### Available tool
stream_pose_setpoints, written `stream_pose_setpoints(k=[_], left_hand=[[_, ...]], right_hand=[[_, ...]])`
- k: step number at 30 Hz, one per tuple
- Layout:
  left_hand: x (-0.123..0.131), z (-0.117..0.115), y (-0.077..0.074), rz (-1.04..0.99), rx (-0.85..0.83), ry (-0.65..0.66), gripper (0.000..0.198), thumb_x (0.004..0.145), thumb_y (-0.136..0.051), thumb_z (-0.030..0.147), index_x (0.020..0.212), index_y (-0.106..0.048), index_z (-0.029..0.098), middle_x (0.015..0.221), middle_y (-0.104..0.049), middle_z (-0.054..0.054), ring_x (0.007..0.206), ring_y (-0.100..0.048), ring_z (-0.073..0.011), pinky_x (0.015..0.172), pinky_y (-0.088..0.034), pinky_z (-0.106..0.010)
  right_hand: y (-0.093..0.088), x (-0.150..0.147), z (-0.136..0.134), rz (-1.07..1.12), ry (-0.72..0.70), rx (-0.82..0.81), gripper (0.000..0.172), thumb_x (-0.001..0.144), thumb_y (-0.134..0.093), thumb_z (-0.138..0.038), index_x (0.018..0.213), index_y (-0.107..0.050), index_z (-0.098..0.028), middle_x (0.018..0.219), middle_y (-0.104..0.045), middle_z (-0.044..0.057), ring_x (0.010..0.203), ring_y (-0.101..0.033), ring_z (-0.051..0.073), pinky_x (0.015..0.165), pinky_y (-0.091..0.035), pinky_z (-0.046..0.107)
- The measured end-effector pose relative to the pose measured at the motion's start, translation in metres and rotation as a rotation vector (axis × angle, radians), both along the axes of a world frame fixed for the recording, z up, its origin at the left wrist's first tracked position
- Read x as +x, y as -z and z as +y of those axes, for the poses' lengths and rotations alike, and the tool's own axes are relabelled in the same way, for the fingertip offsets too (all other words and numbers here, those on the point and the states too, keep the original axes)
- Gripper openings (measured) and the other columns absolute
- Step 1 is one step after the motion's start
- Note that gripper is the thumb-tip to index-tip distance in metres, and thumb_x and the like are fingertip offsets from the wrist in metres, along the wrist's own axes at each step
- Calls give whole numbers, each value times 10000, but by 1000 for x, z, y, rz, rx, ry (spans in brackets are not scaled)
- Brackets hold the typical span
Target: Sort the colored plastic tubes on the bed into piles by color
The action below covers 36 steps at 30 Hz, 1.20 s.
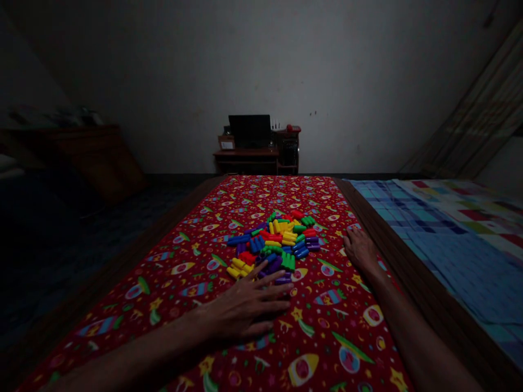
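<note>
A heap of small plastic blocks (273, 243) in red, yellow, green, blue and purple lies on a red patterned cloth (171, 305). They look like short rounded tubes joined side by side. My left hand (249, 302) reaches in from the lower left, palm down with fingers spread. Its fingertips are at the near edge of the heap, by the purple blocks (273, 267); whether they touch them I cannot tell. Yellow blocks (239, 268) sit just beyond its thumb side. My right hand (362, 249) rests on the cloth to the right of the heap, apart from the blocks, fingers loosely extended.
Brown fabric (368, 218) borders the red cloth on both sides. A bed with blue checked bedding (441, 261) lies to the right. Against the far wall stands a desk (245, 154) with a dark monitor (250, 130). A wooden cabinet (98, 158) is at the left.
</note>
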<state>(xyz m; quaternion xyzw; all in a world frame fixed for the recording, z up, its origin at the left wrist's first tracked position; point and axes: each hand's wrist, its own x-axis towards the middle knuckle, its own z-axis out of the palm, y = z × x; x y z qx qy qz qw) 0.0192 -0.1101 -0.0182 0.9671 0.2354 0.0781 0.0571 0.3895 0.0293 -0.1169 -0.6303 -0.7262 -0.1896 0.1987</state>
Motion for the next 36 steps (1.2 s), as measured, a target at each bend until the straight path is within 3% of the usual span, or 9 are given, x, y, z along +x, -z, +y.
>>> stream_pose_setpoints(k=[3, 9, 14, 16, 20, 22, 25, 29, 36], left_hand=[[-9, 15, 15, 33, 74, -30, 468, 925, -499, 304, 1375, -456, 425, 1502, -412, 52, 1438, -270, -243, 1203, -117, -522], [-16, 87, 25, 21, 249, -30, 380, 955, -466, 299, 1315, -530, 402, 1488, -442, 18, 1429, -289, -254, 1182, -117, -550], [-33, 97, 21, 22, 309, -56, 441, 961, -435, 359, 1403, -446, 348, 1510, -410, -10, 1431, -284, -251, 1188, -100, -537], [-48, 89, 26, -75, 346, -211, 444, 968, -392, 358, 1407, -449, 322, 1513, -405, -30, 1435, -273, -255, 1186, -95, -545], [-75, 77, 54, -339, 319, -804, 509, 984, -243, 360, 1459, -373, 231, 1544, -339, -104, 1453, -219, -281, 1151, -197, -579], [-77, 79, 67, -380, 210, -917, 553, 981, -221, 392, 1488, -307, 190, 1548, -321, -134, 1452, -221, -278, 1138, -254, -559], [-65, 93, 76, -400, 104, -854, 580, 980, -199, 402, 1503, -259, 156, 1559, -296, -132, 1457, -209, -240, 1163, -252, -488], [-40, 113, 72, -479, 42, -794, 569, 982, -156, 377, 1487, -289, 153, 1541, -341, -116, 1450, -232, -205, 1186, -206, -465], [-43, 133, 67, -784, -87, -909, 559, 973, -186, 449, 1444, -381, 220, 1522, -383, -87, 1429, -292, -218, 1193, -154, -490]], right_hand=[[-1, 0, -1, 6, 5, -2, 416, 946, -355, -269, 1193, -607, -49, 1206, -629, 210, 1151, -530, 288, 993, -389, 403], [0, -1, 0, 40, 8, 0, 405, 935, -365, -265, 1176, -620, -63, 1222, -625, 204, 1168, -534, 282, 1012, -388, 411], [0, 2, -2, 215, -69, -11, 429, 929, -336, -316, 1161, -632, -109, 1184, -639, 191, 1164, -542, 290, 1020, -390, 450], [-1, -3, -2, 380, -122, -14, 481, 942, -295, -381, 1210, -611, -137, 1188, -640, 175, 1173, -543, 287, 1024, -396, 473], [-7, -35, 8, 629, -227, -77, 600, 963, -175, -488, 1339, -534, -188, 1326, -579, 138, 1304, -458, 257, 1090, -351, 477], [-12, -63, 17, 661, -274, -146, 645, 963, -139, -514, 1354, -524, -175, 1364, -551, 135, 1339, -422, 250, 1114, -323, 468], [-21, -108, 28, 701, -306, -244, 659, 969, -129, -511, 1356, -521, -149, 1388, -530, 136, 1353, -406, 248, 1128, -298, 467], [-27, -149, 25, 659, -312, -282, 544, 987, -207, -419, 1292, -581, -169, 1352, -564, 118, 1349, -412, 235, 1148, -258, 454], [-49, -140, 19, 718, -333, -192, 436, 948, -368, -347, 1269, -602, -168, 1221, -651, 129, 1140, -595, 235, 1017, -431, 421]])
